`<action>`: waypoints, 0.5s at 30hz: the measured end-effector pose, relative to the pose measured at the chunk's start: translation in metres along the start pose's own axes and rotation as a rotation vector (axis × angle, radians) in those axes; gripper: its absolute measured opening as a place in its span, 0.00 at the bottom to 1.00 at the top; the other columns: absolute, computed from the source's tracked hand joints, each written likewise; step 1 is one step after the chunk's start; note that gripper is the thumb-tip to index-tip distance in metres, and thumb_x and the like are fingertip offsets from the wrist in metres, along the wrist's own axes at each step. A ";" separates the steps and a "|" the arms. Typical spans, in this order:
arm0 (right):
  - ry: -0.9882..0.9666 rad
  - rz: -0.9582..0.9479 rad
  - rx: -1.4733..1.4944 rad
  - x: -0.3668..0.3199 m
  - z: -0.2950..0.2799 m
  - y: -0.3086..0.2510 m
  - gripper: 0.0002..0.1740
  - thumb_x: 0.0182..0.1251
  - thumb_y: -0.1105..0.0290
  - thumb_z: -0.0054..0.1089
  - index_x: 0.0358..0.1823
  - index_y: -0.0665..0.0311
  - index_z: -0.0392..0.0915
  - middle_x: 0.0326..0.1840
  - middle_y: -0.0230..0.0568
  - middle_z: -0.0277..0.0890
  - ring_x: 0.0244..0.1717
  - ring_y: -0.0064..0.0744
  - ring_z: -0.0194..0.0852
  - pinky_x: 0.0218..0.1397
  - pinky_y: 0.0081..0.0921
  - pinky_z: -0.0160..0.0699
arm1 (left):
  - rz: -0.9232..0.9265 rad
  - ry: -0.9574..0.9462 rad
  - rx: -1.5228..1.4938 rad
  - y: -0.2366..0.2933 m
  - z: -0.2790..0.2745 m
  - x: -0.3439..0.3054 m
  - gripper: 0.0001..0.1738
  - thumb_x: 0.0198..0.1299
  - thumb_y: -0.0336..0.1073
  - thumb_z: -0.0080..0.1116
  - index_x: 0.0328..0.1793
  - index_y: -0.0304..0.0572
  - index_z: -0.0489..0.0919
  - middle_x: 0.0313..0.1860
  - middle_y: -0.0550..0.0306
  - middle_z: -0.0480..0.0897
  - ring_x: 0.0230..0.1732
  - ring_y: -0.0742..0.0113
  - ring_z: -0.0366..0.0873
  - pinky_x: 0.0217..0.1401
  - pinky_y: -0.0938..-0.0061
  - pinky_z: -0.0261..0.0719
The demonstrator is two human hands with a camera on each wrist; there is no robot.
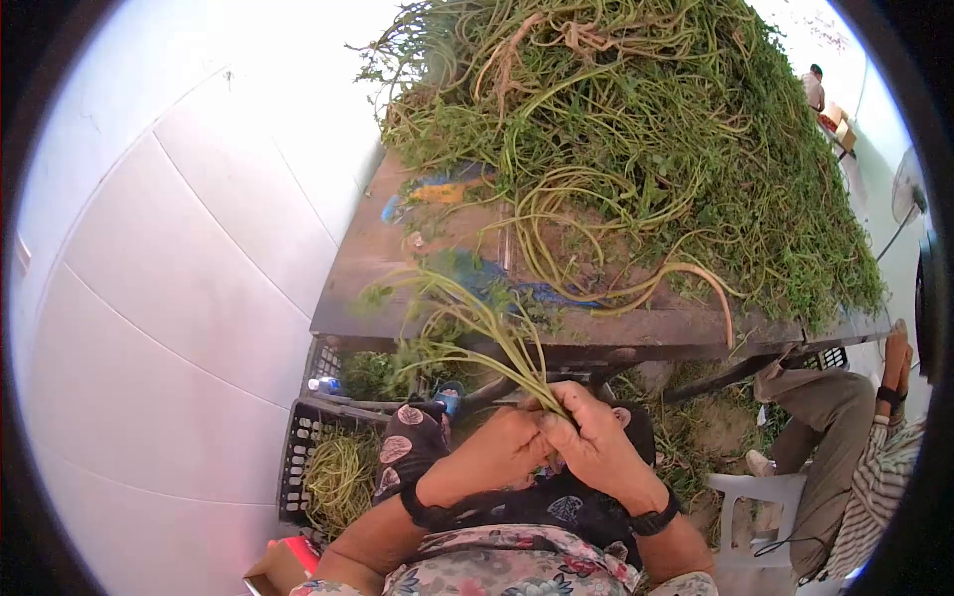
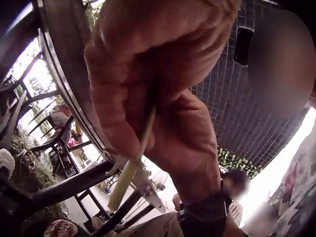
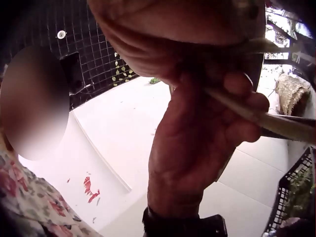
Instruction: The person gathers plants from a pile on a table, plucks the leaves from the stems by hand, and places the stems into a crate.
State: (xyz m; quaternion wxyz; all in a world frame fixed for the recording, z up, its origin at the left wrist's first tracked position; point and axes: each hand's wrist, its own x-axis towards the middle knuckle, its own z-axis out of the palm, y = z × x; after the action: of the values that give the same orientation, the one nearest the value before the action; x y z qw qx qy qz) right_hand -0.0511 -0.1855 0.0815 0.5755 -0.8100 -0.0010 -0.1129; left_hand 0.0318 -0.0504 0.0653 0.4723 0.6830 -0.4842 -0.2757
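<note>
Over the lap in the head view, my left hand (image 1: 509,449) and right hand (image 1: 604,452) meet at the lower ends of a small bunch of leafy green stems (image 1: 502,338). The stems fan up and to the left, leaves at their far ends. My right thumb and fingers pinch the bunch; the left fingers curl around its base, right against the right hand. In the left wrist view a pale cut-looking stem end (image 2: 123,185) sticks out below the fingers. A thick stem (image 3: 276,123) runs out from between the fingers in the right wrist view.
A large heap of leafy stems (image 1: 636,129) covers much of the table (image 1: 397,228). Below left stands a black crate (image 1: 298,467) with pale stems inside. At right are a white plastic stool (image 1: 740,487) and a seated person in grey trousers (image 1: 835,407). Plant scraps litter the floor.
</note>
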 end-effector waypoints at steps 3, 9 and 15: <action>0.031 0.082 0.138 -0.004 0.001 -0.005 0.13 0.62 0.72 0.45 0.46 0.70 0.68 0.32 0.48 0.74 0.31 0.42 0.72 0.37 0.31 0.71 | 0.087 0.041 0.065 0.006 0.000 -0.001 0.09 0.58 0.34 0.50 0.36 0.33 0.75 0.23 0.46 0.75 0.23 0.56 0.73 0.29 0.71 0.71; 0.238 -0.030 0.030 -0.016 0.003 -0.002 0.12 0.62 0.74 0.45 0.47 0.69 0.67 0.30 0.48 0.75 0.28 0.42 0.76 0.32 0.33 0.73 | -0.112 0.257 0.102 0.016 -0.014 -0.013 0.14 0.58 0.36 0.50 0.46 0.34 0.73 0.36 0.47 0.78 0.39 0.55 0.78 0.40 0.70 0.75; -0.060 0.072 -0.090 -0.022 0.033 0.015 0.15 0.61 0.72 0.49 0.48 0.69 0.63 0.30 0.60 0.72 0.32 0.59 0.73 0.32 0.45 0.72 | -0.071 0.222 -0.274 0.025 -0.013 -0.012 0.18 0.64 0.40 0.43 0.52 0.32 0.70 0.41 0.55 0.78 0.42 0.71 0.73 0.45 0.77 0.71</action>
State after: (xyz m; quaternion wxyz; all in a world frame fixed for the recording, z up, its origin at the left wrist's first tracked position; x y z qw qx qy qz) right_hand -0.0641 -0.1572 0.0529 0.5418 -0.8376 0.0160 -0.0679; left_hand 0.0282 -0.0363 0.0924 0.6016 0.6551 -0.3626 -0.2783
